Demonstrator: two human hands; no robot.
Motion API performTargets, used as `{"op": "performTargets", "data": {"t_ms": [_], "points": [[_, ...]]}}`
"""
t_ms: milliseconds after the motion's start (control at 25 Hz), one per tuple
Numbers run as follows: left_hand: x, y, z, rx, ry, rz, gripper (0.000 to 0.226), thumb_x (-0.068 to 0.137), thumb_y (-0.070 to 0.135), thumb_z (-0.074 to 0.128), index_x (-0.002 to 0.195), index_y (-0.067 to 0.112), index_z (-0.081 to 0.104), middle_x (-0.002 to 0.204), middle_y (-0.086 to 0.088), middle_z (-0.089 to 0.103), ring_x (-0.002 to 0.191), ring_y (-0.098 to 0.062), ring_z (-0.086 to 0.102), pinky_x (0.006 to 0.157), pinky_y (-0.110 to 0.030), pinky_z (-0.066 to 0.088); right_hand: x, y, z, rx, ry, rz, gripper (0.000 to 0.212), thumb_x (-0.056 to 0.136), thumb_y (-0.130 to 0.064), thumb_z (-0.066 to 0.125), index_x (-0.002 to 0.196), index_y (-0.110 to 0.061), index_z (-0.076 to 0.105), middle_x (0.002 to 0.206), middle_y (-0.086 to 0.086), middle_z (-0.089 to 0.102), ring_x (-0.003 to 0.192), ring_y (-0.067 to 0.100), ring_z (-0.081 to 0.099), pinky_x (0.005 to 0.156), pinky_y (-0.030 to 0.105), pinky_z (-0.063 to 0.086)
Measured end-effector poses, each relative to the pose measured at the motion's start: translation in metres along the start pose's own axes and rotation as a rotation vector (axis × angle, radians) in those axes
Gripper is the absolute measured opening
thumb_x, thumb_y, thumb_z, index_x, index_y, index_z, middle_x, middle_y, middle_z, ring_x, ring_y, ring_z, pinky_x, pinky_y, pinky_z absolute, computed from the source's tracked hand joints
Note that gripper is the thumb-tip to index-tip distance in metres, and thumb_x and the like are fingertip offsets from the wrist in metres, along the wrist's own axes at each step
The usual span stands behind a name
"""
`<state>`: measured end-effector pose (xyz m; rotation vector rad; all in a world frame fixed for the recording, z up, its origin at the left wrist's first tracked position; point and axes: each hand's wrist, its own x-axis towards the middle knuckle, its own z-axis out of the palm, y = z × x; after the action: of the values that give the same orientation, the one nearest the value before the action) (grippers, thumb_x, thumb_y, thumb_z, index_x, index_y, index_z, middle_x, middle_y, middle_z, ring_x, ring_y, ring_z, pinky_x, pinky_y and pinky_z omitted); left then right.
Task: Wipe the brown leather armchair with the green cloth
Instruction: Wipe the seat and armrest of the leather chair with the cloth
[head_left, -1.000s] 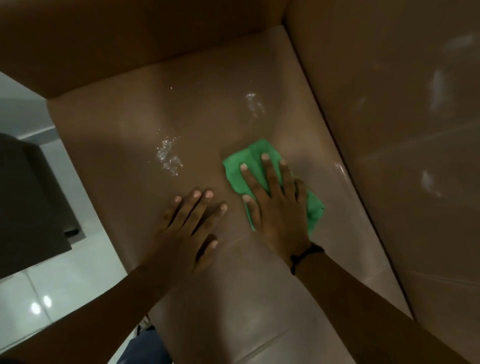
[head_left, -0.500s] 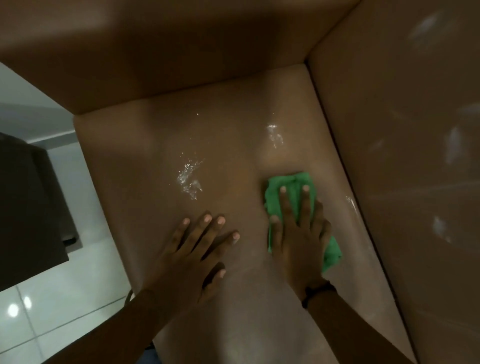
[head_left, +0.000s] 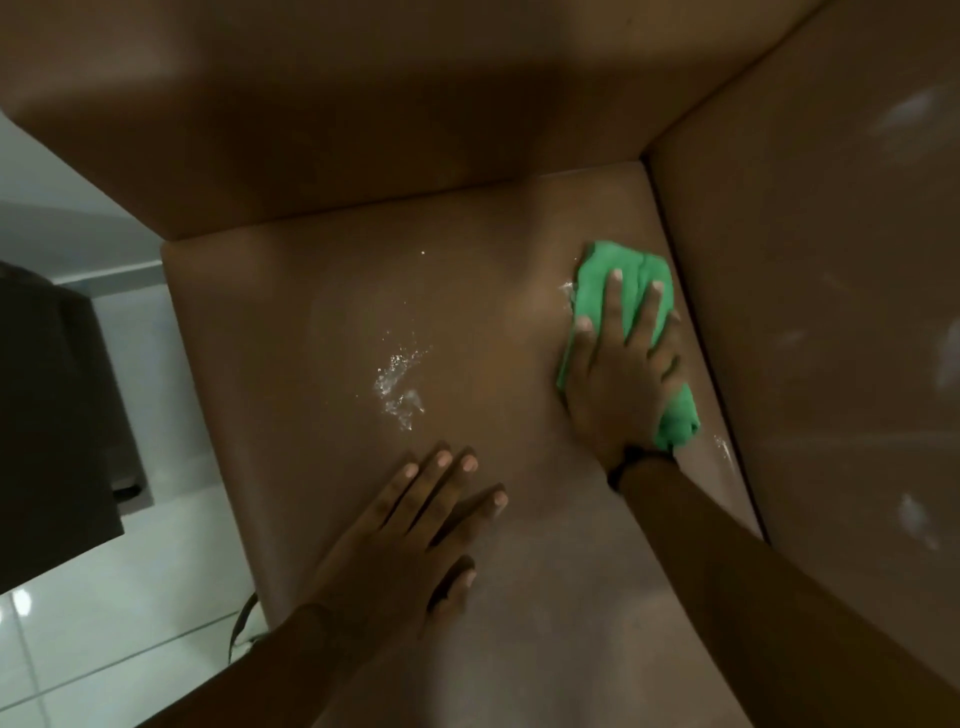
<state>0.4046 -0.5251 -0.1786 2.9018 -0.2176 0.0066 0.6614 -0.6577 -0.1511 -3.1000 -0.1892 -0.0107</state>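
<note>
Right hand (head_left: 621, 379) presses flat on the cloth (head_left: 631, 291) at the seat's far right corner of the armchair (head_left: 332, 312), while the left hand (head_left: 410, 540) rests open, empty, well apart nearer the front.

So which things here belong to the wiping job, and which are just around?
Job: green cloth under the right hand; armchair seat with wet patch; left hand braced on it.
Around: dark furniture; tiled floor.
</note>
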Motion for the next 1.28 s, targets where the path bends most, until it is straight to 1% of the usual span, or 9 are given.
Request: {"op": "performTargets", "data": {"t_ms": [160, 360, 520, 600, 720, 880, 960, 1120, 1280], "points": [[0.0, 0.0, -0.003, -0.041, -0.013, 0.01, 0.087, 0.099, 0.051, 0.058, 0.177, 0.028, 0.028, 0.185, -0.015, 0.024, 0.172, -0.035, 0.021, 0.139, -0.052, 0.016, 0.003, 0.005, 0.005, -0.087, -0.028, -0.362, 0.06, 0.115, -0.055, 0.025, 0.172, -0.037, 0.024, 0.181, 0.007, 0.022, 0.16, 0.043, 0.031, 0.117, 0.063, 0.036], [0.004, -0.001, -0.006, -0.036, -0.015, 0.012, 0.089, 0.096, 0.052, 0.062, 0.176, 0.028, 0.031, 0.183, -0.014, 0.029, 0.171, -0.034, 0.024, 0.138, -0.049, 0.018, 0.036, -0.016, -0.002, 0.035, -0.007, -0.02, 0.06, 0.115, -0.05, 0.033, 0.172, -0.033, 0.03, 0.179, 0.012, 0.026, 0.156, 0.049, 0.034, 0.116, 0.07, 0.038], [0.004, -0.002, -0.01, -0.042, -0.034, 0.027, 0.087, 0.095, 0.052, 0.062, 0.174, 0.027, 0.036, 0.182, -0.015, 0.032, 0.169, -0.034, 0.03, 0.134, -0.051, 0.025, 0.011, -0.017, 0.003, -0.098, -0.028, -0.498, 0.06, 0.115, -0.052, 0.029, 0.172, -0.036, 0.025, 0.181, 0.009, 0.022, 0.159, 0.044, 0.031, 0.116, 0.062, 0.037], [0.006, -0.001, -0.016, -0.057, -0.041, 0.021, 0.086, 0.093, 0.054, 0.065, 0.172, 0.028, 0.043, 0.179, -0.015, 0.037, 0.167, -0.034, 0.032, 0.132, -0.05, 0.027, 0.0, 0.003, -0.006, -0.058, -0.072, -0.433, 0.062, 0.113, -0.053, 0.027, 0.173, -0.036, 0.024, 0.182, 0.007, 0.019, 0.161, 0.044, 0.027, 0.117, 0.063, 0.036], [0.006, -0.002, -0.017, -0.026, -0.04, 0.013, 0.086, 0.096, 0.055, 0.063, 0.174, 0.028, 0.038, 0.18, -0.014, 0.036, 0.168, -0.033, 0.032, 0.134, -0.048, 0.024, 0.024, -0.032, -0.004, 0.023, -0.029, -0.109, 0.061, 0.114, -0.052, 0.028, 0.173, -0.035, 0.026, 0.181, 0.01, 0.021, 0.159, 0.046, 0.029, 0.119, 0.066, 0.036], [0.005, -0.004, -0.013, -0.017, -0.021, 0.019, 0.083, 0.102, 0.055, 0.056, 0.176, 0.028, 0.031, 0.183, -0.014, 0.03, 0.169, -0.033, 0.031, 0.138, -0.049, 0.019, 0.02, -0.057, 0.0, -0.072, -0.03, -0.455, 0.059, 0.116, -0.052, 0.027, 0.173, -0.035, 0.025, 0.181, 0.008, 0.022, 0.16, 0.044, 0.03, 0.118, 0.062, 0.035], [0.004, -0.005, -0.016, -0.046, -0.027, 0.013, 0.082, 0.1, 0.055, 0.06, 0.173, 0.027, 0.039, 0.18, -0.014, 0.035, 0.166, -0.032, 0.037, 0.134, -0.049, 0.024, -0.001, -0.031, -0.005, -0.061, -0.076, -0.491, 0.06, 0.115, -0.052, 0.028, 0.173, -0.036, 0.025, 0.181, 0.007, 0.02, 0.161, 0.043, 0.027, 0.119, 0.064, 0.035], [-0.002, -0.033, -0.022, -0.053, 0.072, -0.225, 0.086, 0.103, 0.057, 0.056, 0.173, 0.012, 0.034, 0.18, -0.017, 0.027, 0.164, -0.037, 0.04, 0.135, -0.053, 0.023, -0.002, -0.043, -0.007, 0.012, -0.062, -0.156, 0.061, 0.115, -0.052, 0.029, 0.174, -0.036, 0.021, 0.182, 0.008, 0.017, 0.162, 0.044, 0.024, 0.12, 0.068, 0.033], [-0.004, -0.061, -0.02, -0.096, 0.146, -0.559, 0.093, 0.108, 0.059, 0.044, 0.175, 0.0, 0.021, 0.182, -0.026, 0.023, 0.171, -0.041, 0.018, 0.14, -0.061, 0.013, -0.004, -0.067, 0.001, -0.041, -0.012, -0.366, 0.06, 0.116, -0.052, 0.026, 0.173, -0.034, 0.024, 0.181, 0.008, 0.022, 0.161, 0.043, 0.029, 0.119, 0.063, 0.035]]}}
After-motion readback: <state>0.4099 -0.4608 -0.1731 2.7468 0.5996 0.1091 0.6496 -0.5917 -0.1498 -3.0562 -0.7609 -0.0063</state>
